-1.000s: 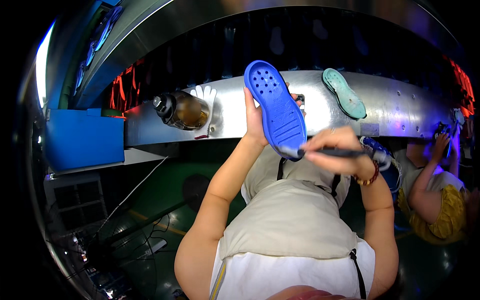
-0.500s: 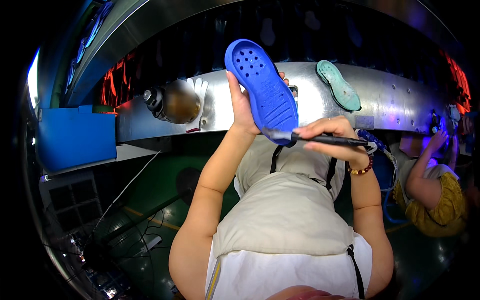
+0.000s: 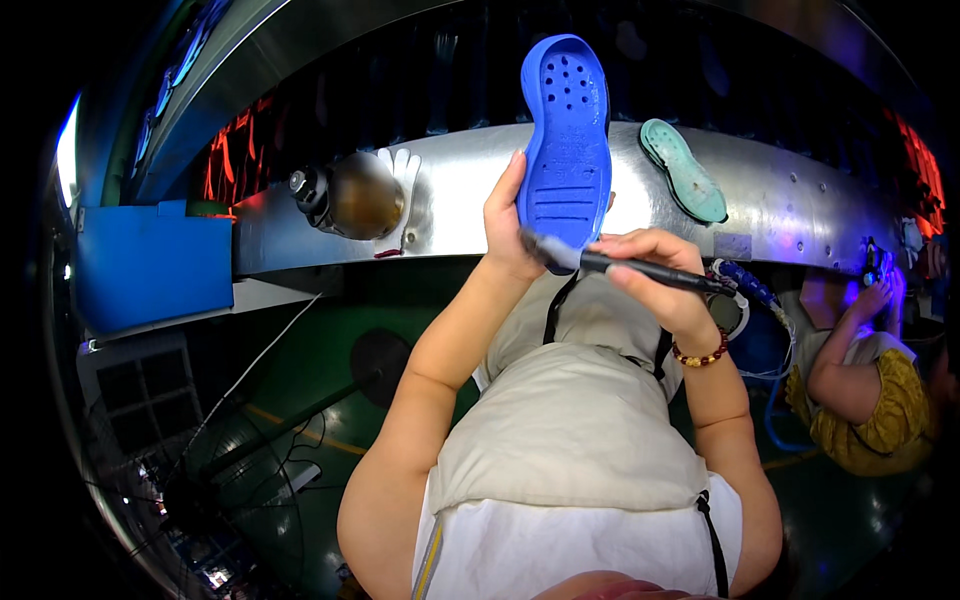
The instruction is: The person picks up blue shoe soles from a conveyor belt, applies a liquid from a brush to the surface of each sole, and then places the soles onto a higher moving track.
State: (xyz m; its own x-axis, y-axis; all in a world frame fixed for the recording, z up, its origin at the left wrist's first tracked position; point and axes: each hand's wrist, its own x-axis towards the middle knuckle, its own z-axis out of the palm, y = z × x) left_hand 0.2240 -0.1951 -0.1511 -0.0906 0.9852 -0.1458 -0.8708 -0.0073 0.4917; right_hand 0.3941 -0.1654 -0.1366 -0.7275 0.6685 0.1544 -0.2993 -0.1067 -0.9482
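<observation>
CHANGE: blue perforated foam clog sole (image 3: 566, 140) raised, now upright | STEP: left hand (image 3: 503, 225) clenched on heel; right hand (image 3: 650, 270) grasping dark brush (image 3: 625, 265), tip at heel edge | NEXT: likely steady strokes along the sole

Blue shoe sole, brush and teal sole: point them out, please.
blue shoe sole (image 3: 566, 140), head view, middle of tread
brush (image 3: 640, 268), head view, dark handle
teal sole (image 3: 683, 170), head view, its middle

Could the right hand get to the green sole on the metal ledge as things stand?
Probably yes: the green sole lies uncovered on the ledge just above the right hand, though that hand grips a brush.
</observation>
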